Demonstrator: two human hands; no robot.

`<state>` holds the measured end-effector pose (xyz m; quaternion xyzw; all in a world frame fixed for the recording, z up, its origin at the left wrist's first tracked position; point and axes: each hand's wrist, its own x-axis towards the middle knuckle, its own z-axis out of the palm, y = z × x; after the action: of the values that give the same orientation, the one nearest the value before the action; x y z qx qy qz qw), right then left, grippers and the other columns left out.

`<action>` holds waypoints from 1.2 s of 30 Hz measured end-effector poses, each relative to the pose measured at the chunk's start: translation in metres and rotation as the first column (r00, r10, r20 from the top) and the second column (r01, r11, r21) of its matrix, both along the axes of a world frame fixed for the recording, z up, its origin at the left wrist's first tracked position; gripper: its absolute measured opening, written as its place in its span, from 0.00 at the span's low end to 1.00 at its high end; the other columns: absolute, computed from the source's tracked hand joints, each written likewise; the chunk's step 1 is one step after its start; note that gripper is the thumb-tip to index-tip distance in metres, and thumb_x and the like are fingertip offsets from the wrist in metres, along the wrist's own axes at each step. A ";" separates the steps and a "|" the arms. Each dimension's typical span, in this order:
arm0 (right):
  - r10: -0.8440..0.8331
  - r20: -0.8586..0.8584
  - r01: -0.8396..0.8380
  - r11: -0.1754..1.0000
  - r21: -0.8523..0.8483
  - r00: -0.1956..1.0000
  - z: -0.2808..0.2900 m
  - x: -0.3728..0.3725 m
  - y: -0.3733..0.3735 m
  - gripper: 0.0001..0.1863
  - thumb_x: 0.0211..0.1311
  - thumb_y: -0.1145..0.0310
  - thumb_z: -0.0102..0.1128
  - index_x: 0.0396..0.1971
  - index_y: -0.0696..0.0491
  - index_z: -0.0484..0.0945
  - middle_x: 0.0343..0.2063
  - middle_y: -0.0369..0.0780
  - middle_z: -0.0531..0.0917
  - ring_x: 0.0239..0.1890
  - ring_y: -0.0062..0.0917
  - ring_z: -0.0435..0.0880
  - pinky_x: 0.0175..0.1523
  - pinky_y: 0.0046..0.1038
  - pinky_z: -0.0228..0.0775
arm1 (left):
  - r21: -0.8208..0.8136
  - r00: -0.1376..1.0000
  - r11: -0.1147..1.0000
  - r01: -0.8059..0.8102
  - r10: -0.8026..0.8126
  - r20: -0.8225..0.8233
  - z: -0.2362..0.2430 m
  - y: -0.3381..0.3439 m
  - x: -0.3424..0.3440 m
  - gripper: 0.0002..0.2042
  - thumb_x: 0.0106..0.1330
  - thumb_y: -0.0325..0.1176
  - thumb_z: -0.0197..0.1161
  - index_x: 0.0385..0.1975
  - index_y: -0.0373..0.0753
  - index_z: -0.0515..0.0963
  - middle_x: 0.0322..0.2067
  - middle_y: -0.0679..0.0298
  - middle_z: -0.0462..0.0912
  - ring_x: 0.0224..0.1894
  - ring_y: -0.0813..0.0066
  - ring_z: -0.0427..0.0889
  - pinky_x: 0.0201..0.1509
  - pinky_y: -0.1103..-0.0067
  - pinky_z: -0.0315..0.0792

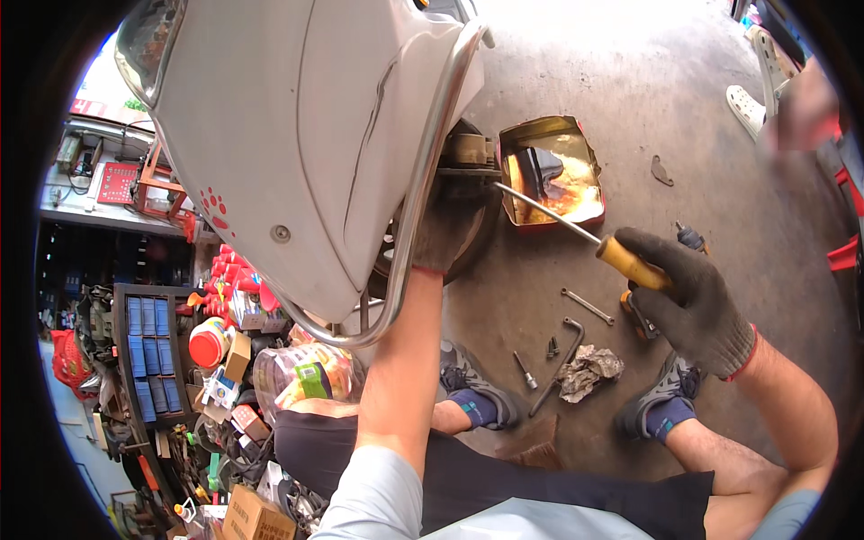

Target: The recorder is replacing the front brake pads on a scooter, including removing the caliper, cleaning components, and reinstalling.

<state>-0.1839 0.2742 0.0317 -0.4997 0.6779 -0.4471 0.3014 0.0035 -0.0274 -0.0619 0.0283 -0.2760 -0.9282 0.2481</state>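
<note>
At centre frame, the left hand (447, 229) grips the wheel (468, 193) behind the chrome bar (423, 171) (fingers partly hidden). Right hand (688, 297), closed around the screwdriver (576, 227), should probably keep its shaft level.

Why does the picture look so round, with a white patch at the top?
Head view: a fisheye lens bends the chrome bar and blackens the corners; sunlight washes out the floor at the top; glare shines off the oil tray; the person at upper right is blurred.

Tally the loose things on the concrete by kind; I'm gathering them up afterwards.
Tray: 1
Wrenches: 2
Small bits: 2
Rag: 1
Flat metal piece: 1
Total: 7
Excluded: screwdriver in right hand.
</note>
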 end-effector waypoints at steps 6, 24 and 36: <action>0.021 0.084 -0.030 0.994 0.102 0.996 0.000 -0.001 -0.008 0.31 0.52 0.80 0.62 0.60 0.57 0.74 0.47 0.46 0.84 0.45 0.24 0.84 0.53 0.27 0.75 | -0.006 0.995 0.996 -0.085 0.086 0.053 0.005 0.012 -0.008 0.22 0.71 0.47 0.58 0.64 0.51 0.73 0.64 0.54 0.73 0.67 0.51 0.69 0.67 0.48 0.66; 0.053 0.078 -0.059 0.994 0.088 0.996 -0.001 -0.003 -0.012 0.31 0.53 0.77 0.64 0.61 0.56 0.75 0.52 0.48 0.83 0.51 0.28 0.84 0.59 0.29 0.74 | -0.067 0.984 0.989 -0.135 0.142 0.112 0.005 0.010 -0.007 0.25 0.62 0.43 0.69 0.60 0.52 0.77 0.62 0.56 0.75 0.65 0.54 0.71 0.68 0.53 0.66; 0.043 0.053 -0.048 0.993 0.107 0.998 0.000 -0.009 -0.020 0.29 0.52 0.76 0.65 0.59 0.56 0.77 0.48 0.46 0.86 0.47 0.26 0.86 0.57 0.29 0.76 | -0.902 0.751 0.428 -0.052 0.612 0.247 0.002 0.015 -0.006 0.24 0.66 0.46 0.64 0.63 0.52 0.74 0.64 0.53 0.72 0.66 0.49 0.69 0.68 0.51 0.66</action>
<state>-0.1925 0.2546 0.0316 -0.4864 0.6818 -0.4152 0.3553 -0.0029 -0.0124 -0.0596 0.2217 -0.7414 -0.5427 0.3266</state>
